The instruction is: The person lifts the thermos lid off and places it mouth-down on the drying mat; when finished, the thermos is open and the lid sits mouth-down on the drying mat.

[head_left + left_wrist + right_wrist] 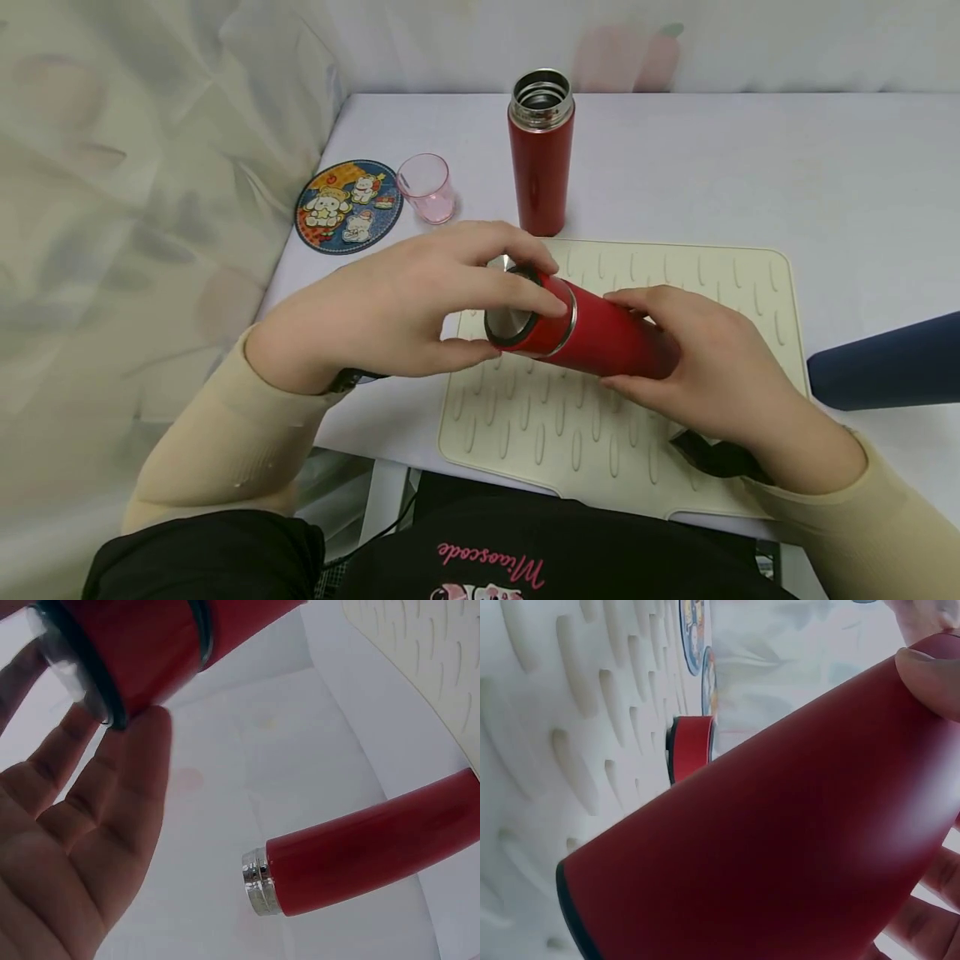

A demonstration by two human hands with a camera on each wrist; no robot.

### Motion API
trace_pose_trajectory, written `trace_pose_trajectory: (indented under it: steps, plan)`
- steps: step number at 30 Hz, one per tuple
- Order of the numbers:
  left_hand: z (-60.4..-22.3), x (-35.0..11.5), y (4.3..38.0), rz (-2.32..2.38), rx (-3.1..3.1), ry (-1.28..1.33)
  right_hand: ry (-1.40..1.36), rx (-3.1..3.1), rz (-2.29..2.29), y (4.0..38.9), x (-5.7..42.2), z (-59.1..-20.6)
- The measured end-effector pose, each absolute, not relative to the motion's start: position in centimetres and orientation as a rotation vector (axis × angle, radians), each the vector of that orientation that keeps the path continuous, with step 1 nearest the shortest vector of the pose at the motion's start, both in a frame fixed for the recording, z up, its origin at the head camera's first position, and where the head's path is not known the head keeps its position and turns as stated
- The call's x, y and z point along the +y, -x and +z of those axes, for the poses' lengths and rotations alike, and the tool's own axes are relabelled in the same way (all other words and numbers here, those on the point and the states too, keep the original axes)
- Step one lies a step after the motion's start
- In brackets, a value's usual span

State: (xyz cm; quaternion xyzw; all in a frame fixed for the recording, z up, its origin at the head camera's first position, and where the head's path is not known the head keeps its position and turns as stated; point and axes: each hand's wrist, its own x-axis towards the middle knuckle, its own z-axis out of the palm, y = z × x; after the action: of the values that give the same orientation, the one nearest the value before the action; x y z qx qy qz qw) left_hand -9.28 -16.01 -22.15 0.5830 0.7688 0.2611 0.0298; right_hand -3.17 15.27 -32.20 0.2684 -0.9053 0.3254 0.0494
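A red thermos flask [615, 337] with a silver-topped lid [551, 321] is held tilted over the cream ribbed mat [540, 425]. My right hand [697, 358] grips the body near its base. Around the lid end my left hand [420, 300] curls its fingers, thumb below and fingers across the upper side. A second red thermos flask [542, 167] stands upright behind the mat, its steel mouth uncovered. Another red lid [691, 748] sits on the mat, mostly hidden behind my left hand in the head view.
Left of the standing flask is a small pink clear cup [427, 190], beside a round coaster with cartoon animals [348, 208]. A dark blue cylinder [885, 362] lies at the right edge of the mat. Curtains [150, 208] hang at the left and back.
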Motion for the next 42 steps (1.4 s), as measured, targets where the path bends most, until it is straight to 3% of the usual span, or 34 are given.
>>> trace_pose_trajectory:
  steps: [13,24,29,34,42]
  plan:
    - [-22.6,-16.5,9.0,0.908,2.635,-1.684,-0.805,-2.71,0.892,2.9,15.4,-31.6]
    - [-24.0,-16.4,9.4,0.893,2.801,-1.508,-0.349,-2.631,1.229,4.0,17.3,-32.1]
    - [-25.9,-15.4,9.5,0.768,2.819,-1.401,-0.05,-2.385,1.658,5.6,17.1,-31.7]
    - [-27.9,-14.1,9.4,0.543,2.896,-1.467,0.109,-2.064,2.048,7.9,16.5,-31.2]
    - [-30.1,-11.9,9.1,0.258,2.852,-1.427,0.257,-2.015,2.105,12.3,15.8,-31.5]
